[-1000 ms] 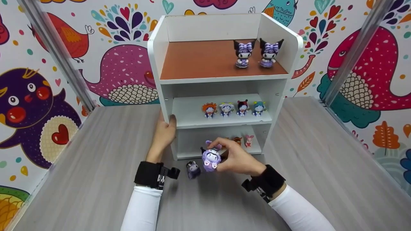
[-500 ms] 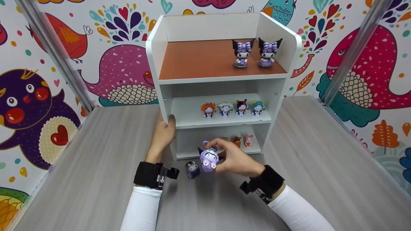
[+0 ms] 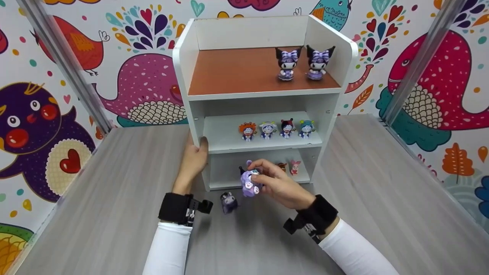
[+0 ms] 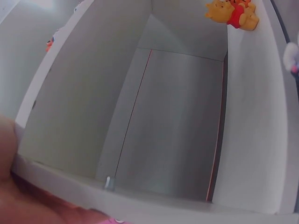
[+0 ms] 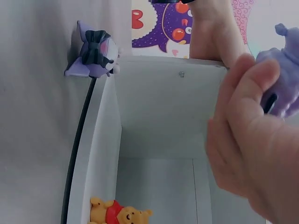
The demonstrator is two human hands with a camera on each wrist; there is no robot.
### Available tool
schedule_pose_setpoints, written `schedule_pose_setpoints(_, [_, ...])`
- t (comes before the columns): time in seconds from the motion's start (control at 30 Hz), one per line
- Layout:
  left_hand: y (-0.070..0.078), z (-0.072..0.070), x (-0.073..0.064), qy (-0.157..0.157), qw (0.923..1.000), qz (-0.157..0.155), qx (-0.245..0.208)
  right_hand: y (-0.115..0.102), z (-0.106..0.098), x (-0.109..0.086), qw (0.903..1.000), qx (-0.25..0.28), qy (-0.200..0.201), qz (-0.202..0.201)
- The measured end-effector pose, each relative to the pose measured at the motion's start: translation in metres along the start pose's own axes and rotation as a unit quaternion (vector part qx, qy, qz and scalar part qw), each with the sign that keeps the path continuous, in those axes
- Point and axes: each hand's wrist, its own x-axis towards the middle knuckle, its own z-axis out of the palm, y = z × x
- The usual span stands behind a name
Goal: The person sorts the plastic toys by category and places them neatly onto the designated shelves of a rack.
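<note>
In the head view, my right hand (image 3: 282,185) pinches a lavender figurine (image 3: 249,184) with white paws between thumb and fingers, in front of the bottom level of a white shelf unit (image 3: 182,68). The right wrist view shows the same lavender figurine (image 5: 287,74) from behind, cut off at the frame edge. My left hand (image 3: 194,158) grips the unit's left side panel, thumb at its front edge and fingers outside. A second purple figurine (image 3: 229,202) with a black bow stands on the grey table just before the unit.
Two purple-bowed figurines (image 3: 301,63) stand on the brown top board. Several small blue-bodied figurines (image 3: 268,130) line the middle shelf. On the bottom shelf are a pink piglet figurine (image 3: 295,167) and a yellow bear figurine (image 4: 240,15) in red. Patterned walls surround the table.
My right hand has lifted the lavender figurine slightly and turned it; my thumb now lies across its front. The left hand stays on the side panel.
</note>
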Motion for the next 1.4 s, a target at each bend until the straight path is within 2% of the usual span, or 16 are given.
schedule_pose_setpoints(0.23, [0.0,-0.001,-0.001,0.005,1.0,0.002,-0.002,0.002,0.002,0.002,0.999,-0.022,0.033,-0.021])
schedule_pose_setpoints(0.47, [-0.001,-0.002,-0.001,0.008,1.0,-0.001,0.003,0.006,0.001,0.004,0.998,-0.041,0.038,-0.028])
schedule_pose_setpoints(0.67, [-0.003,-0.002,-0.002,0.004,1.0,0.005,0.003,0.009,-0.002,0.005,0.9958,-0.063,0.043,-0.051])
schedule_pose_setpoints(0.87, [-0.002,-0.002,-0.002,0.006,1.0,0.008,0.0,0.007,0.0,0.003,0.9894,-0.13,0.059,-0.026])
schedule_pose_setpoints(1.0, [-0.002,-0.001,0.0,0.002,1.0,0.007,0.001,0.003,0.001,0.0,0.9854,-0.156,0.065,-0.019])
schedule_pose_setpoints(1.17, [-0.002,0.0,0.0,0.003,1.0,0.007,-0.004,-0.007,-0.001,-0.005,0.9753,-0.201,0.077,-0.051])
schedule_pose_setpoints(1.4, [-0.001,0.0,0.001,0.005,1.0,0.0,-0.004,-0.038,0.001,-0.012,0.9599,-0.23,0.092,-0.132])
